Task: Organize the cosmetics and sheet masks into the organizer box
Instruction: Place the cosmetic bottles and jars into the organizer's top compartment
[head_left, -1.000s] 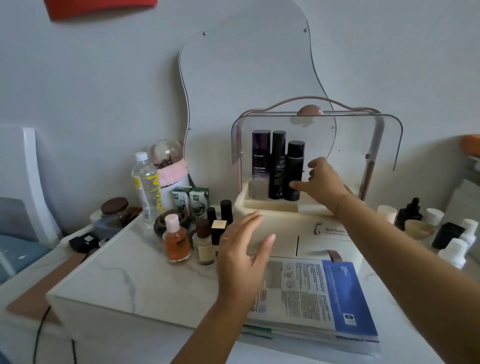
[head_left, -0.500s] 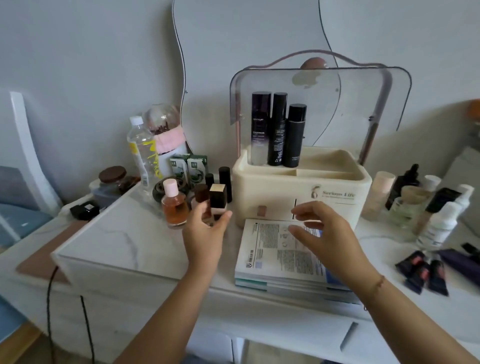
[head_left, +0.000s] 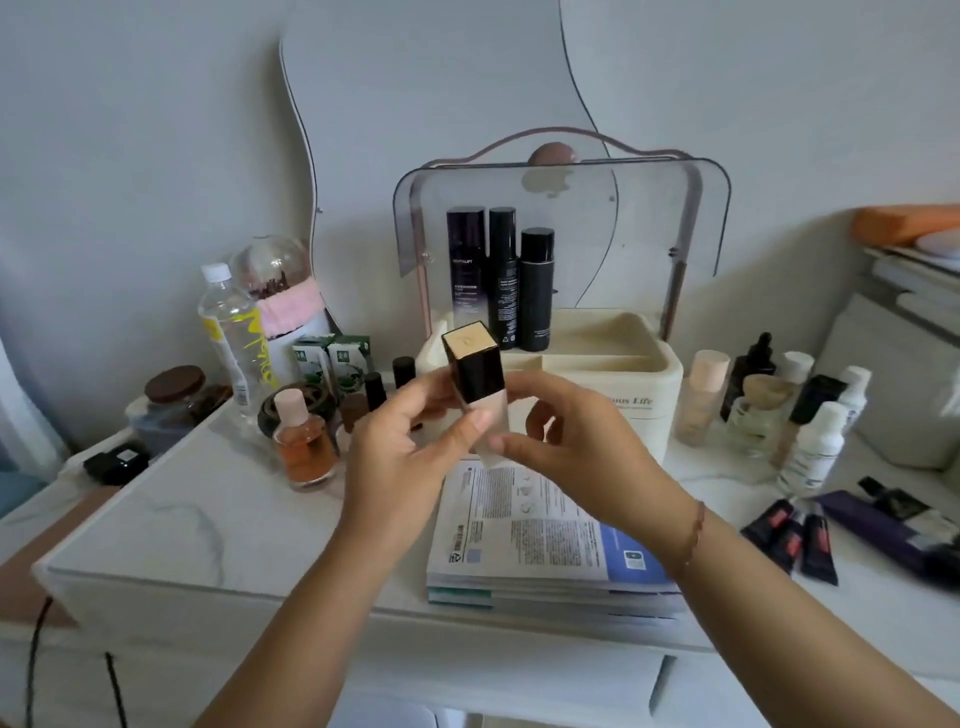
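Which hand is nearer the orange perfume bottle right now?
Left. The left hand sits just right of the orange perfume bottle; the right hand is farther right, beyond the held foundation bottle.

Single head-worn wide-angle view, aimed forward and down from above the near edge of the bench (head_left: 171, 540). Close range: both forearms entering from bottom of frame, organizer box (head_left: 613, 384) centred, wall directly behind. No second view.

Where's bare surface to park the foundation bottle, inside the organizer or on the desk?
Free: the organizer box tray right of the three dark bottles; the marble top left of the sheet masks, in front of the orange perfume bottle. Crowded: the bottle cluster right of the box and tubes.
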